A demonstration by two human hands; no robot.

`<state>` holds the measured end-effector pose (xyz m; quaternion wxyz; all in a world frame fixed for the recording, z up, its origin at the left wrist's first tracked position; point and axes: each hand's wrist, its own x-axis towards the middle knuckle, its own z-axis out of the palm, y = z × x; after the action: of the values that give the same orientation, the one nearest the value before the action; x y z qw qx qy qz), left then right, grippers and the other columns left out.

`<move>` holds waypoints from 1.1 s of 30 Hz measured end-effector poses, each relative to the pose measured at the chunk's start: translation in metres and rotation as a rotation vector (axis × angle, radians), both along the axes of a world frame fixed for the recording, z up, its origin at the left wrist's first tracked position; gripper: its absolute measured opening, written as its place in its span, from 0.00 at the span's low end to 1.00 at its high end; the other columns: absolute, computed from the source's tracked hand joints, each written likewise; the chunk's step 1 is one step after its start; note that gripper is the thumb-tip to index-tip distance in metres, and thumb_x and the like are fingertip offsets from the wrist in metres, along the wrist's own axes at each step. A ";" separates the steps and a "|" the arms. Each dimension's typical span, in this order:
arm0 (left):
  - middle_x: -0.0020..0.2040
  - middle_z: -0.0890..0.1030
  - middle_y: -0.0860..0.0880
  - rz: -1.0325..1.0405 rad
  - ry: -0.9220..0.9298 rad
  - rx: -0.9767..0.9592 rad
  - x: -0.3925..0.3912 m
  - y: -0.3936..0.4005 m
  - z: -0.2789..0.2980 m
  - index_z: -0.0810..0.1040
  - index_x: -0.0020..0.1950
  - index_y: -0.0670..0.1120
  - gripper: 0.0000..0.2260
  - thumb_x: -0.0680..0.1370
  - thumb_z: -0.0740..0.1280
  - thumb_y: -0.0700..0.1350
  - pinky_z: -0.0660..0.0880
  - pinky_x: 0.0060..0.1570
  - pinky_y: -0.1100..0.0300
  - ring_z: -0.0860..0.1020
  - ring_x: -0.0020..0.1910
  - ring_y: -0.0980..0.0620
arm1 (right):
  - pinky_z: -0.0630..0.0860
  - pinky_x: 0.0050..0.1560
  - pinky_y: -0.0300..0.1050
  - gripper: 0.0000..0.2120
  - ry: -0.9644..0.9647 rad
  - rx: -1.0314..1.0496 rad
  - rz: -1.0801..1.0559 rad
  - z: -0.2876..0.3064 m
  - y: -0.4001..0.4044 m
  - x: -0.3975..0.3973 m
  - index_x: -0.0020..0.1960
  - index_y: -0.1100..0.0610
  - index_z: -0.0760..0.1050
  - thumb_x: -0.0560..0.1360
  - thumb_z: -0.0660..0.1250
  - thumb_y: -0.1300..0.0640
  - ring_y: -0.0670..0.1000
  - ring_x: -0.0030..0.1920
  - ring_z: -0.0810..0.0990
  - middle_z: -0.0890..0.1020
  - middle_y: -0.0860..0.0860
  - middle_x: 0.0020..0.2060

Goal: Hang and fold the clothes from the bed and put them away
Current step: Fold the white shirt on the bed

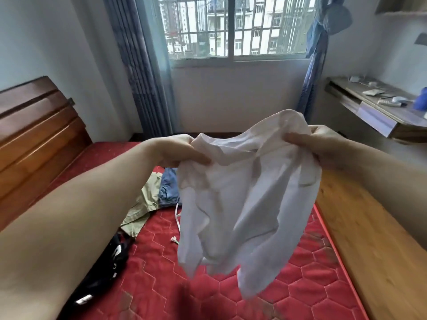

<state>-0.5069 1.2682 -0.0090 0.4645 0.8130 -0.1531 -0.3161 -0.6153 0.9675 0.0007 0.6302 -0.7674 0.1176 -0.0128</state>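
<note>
Two hands are in view, the left hand (182, 150) and the right hand (321, 144), and between them one white garment (245, 199). On the one bed (300, 285) lie three more garments: one olive (141, 204), one blue denim (168, 188), one black with white marks (108, 269). One window (233, 26), two curtains, one table (379, 107).

Thin white cloth shirt (245, 199); quilted red mattress (288, 285); glossy wood headboard (39, 135).

Both forearms bare, no sleeves, w/o jewellery.
</note>
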 end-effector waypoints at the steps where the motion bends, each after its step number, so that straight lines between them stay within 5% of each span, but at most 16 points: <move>1: 0.51 0.84 0.41 0.000 0.007 -0.008 -0.003 0.000 -0.005 0.82 0.54 0.38 0.09 0.74 0.73 0.37 0.82 0.49 0.55 0.83 0.47 0.47 | 0.78 0.29 0.38 0.11 0.001 -0.066 -0.010 0.000 0.001 -0.003 0.47 0.59 0.79 0.73 0.73 0.52 0.46 0.32 0.83 0.83 0.53 0.40; 5: 0.44 0.82 0.45 0.096 -0.092 -0.105 -0.024 -0.004 -0.019 0.83 0.48 0.43 0.06 0.77 0.72 0.45 0.80 0.41 0.59 0.81 0.39 0.51 | 0.80 0.31 0.38 0.14 0.018 -0.142 0.026 -0.002 -0.006 -0.025 0.48 0.57 0.79 0.71 0.74 0.48 0.45 0.33 0.83 0.84 0.50 0.39; 10: 0.32 0.75 0.54 0.183 -0.484 0.090 -0.070 -0.029 -0.020 0.80 0.42 0.41 0.10 0.77 0.71 0.48 0.70 0.28 0.69 0.70 0.26 0.61 | 0.78 0.31 0.35 0.05 0.102 -0.141 0.241 -0.008 -0.025 -0.069 0.47 0.57 0.79 0.72 0.74 0.61 0.44 0.35 0.84 0.86 0.48 0.35; 13: 0.28 0.68 0.55 0.204 -0.643 0.177 -0.099 -0.037 -0.017 0.74 0.31 0.43 0.17 0.75 0.73 0.52 0.64 0.26 0.67 0.65 0.25 0.60 | 0.81 0.43 0.46 0.17 0.220 -0.251 0.444 -0.011 -0.048 -0.102 0.54 0.58 0.78 0.68 0.77 0.65 0.53 0.47 0.85 0.86 0.55 0.46; 18: 0.29 0.70 0.50 0.214 -0.741 0.305 -0.147 -0.043 0.001 0.77 0.34 0.37 0.26 0.69 0.74 0.61 0.67 0.32 0.59 0.68 0.28 0.55 | 0.80 0.36 0.43 0.17 0.252 -0.375 0.466 -0.004 -0.077 -0.145 0.50 0.60 0.78 0.64 0.76 0.69 0.51 0.40 0.85 0.85 0.55 0.41; 24: 0.32 0.82 0.55 0.053 -0.541 0.413 -0.184 -0.054 0.021 0.83 0.36 0.49 0.15 0.68 0.75 0.61 0.77 0.37 0.60 0.80 0.34 0.57 | 0.82 0.44 0.50 0.10 0.167 -0.343 0.252 -0.002 -0.092 -0.159 0.48 0.59 0.81 0.73 0.73 0.53 0.53 0.40 0.85 0.86 0.55 0.42; 27: 0.41 0.86 0.54 -0.105 -0.372 0.522 -0.183 -0.059 0.019 0.85 0.44 0.52 0.10 0.68 0.78 0.55 0.80 0.46 0.59 0.84 0.43 0.55 | 0.81 0.36 0.46 0.10 0.208 -0.314 0.231 -0.016 -0.095 -0.157 0.48 0.60 0.81 0.75 0.71 0.53 0.53 0.36 0.84 0.86 0.56 0.37; 31: 0.40 0.84 0.54 -0.281 -0.228 0.830 -0.162 -0.073 -0.014 0.81 0.46 0.51 0.11 0.69 0.78 0.53 0.75 0.31 0.67 0.81 0.38 0.56 | 0.82 0.41 0.49 0.12 0.345 -0.383 0.236 -0.052 -0.095 -0.137 0.49 0.59 0.84 0.74 0.73 0.50 0.58 0.44 0.85 0.86 0.58 0.42; 33: 0.40 0.82 0.55 -0.325 -0.240 0.916 -0.139 -0.077 -0.045 0.80 0.45 0.52 0.12 0.68 0.78 0.54 0.76 0.35 0.65 0.81 0.40 0.56 | 0.82 0.40 0.47 0.12 0.383 -0.417 0.241 -0.077 -0.095 -0.122 0.46 0.58 0.85 0.73 0.73 0.49 0.56 0.43 0.85 0.86 0.57 0.42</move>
<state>-0.6460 1.1914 -0.0543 -0.0163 0.9298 -0.1756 -0.3231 -0.7373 0.8728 -0.0765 0.4226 -0.8769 0.1373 0.1833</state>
